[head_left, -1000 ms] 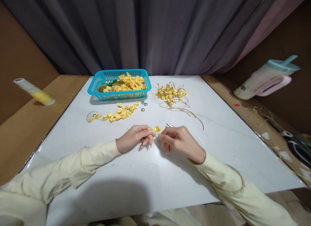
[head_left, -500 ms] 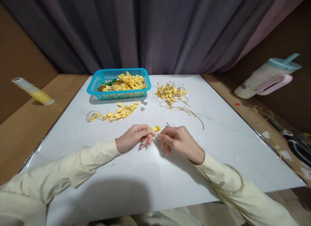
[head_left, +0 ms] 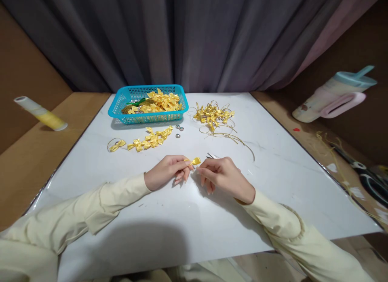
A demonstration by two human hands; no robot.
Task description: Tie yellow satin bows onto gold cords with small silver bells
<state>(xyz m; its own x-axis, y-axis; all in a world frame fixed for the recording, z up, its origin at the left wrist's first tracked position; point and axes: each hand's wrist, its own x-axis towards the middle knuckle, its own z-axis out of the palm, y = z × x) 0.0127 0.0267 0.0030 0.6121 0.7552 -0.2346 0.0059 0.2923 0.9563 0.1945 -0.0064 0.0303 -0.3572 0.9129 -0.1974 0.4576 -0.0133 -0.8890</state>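
My left hand (head_left: 168,172) rests on the white tabletop (head_left: 194,217) and pinches a small yellow ribbon bow (head_left: 195,161) between thumb and fingertips. My right hand (head_left: 223,175) lies just to the right of it, fingers curled and pinched close to the bow; what it grips is hidden. A thin metal tip (head_left: 211,155) pokes out just beyond the right hand's knuckles. Both sleeves are cream coloured.
A blue plastic basket (head_left: 121,104) with yellow bows stands at the back left. A row of loose bows (head_left: 148,140) lies before it, beside two small silver bells (head_left: 178,131). Bows with gold cords (head_left: 214,115) sit behind the hands. A roll (head_left: 41,113) lies left, a pink jug (head_left: 333,96) right.
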